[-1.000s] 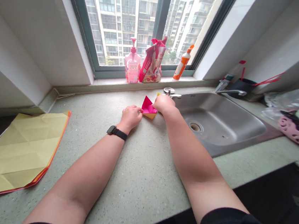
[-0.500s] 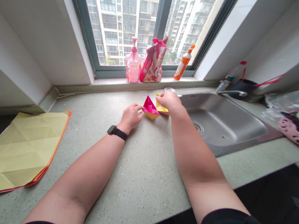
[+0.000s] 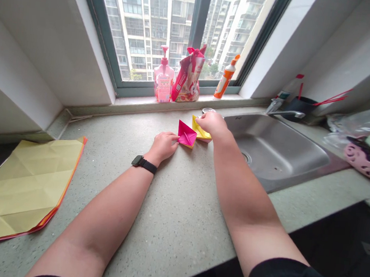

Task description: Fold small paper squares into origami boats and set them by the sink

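Stack of creased paper on bench, near L. Farther fwd, approx ctr: L hand, grip pinching L corner of pink folded paper. Just beyond it, to R, yellow folded paper, R hand at its top edge; pinch or mere touch, can't tell. Sink to R. On sill: pink pump btl, red bag, orange btl.

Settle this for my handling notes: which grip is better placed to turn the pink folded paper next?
Probably the left grip: it is at the left edge of the pink folded paper, while the right grip is occupied at the yellow folded paper, farther right.
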`<state>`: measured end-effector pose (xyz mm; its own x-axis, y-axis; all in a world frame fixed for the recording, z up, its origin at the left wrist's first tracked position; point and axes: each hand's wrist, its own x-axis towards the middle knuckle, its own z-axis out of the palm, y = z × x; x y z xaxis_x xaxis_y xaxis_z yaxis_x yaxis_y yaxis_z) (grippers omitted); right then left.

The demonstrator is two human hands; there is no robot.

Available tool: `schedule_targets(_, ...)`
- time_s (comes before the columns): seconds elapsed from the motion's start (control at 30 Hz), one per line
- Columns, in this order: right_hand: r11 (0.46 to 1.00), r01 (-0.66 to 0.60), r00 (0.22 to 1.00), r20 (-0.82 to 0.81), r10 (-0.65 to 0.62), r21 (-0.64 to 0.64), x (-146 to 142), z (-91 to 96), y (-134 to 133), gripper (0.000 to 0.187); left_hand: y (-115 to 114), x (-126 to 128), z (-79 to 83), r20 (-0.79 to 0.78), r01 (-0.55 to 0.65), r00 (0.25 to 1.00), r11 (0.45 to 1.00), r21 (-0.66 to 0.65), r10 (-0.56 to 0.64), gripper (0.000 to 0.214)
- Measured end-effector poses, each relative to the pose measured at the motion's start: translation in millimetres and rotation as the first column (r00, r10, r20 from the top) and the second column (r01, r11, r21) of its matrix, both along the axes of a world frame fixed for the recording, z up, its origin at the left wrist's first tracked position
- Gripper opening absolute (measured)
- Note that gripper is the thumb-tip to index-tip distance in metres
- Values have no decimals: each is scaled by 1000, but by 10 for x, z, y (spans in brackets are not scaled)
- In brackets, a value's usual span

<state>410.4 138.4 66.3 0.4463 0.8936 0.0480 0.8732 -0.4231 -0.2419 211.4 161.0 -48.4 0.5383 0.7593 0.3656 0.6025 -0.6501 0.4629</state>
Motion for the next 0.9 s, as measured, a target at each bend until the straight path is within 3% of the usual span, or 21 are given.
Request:
schedule_targets(0.37,1000,-1,1000,-17,1,14,8,-6,3,30,-66,111,-7,13,-117,993,993,-3,117,17)
schedule_targets(0.57,999,7,1000,-30,-6,46,33,14,-6,28,-95,155,-5,45,-112,993,993,-27,113,18)
schedule_targets(0.9,986,16,997,-77,-3,165,13,160,-75,26,-105,64,96,234,-164,954,980,-112,186,39)
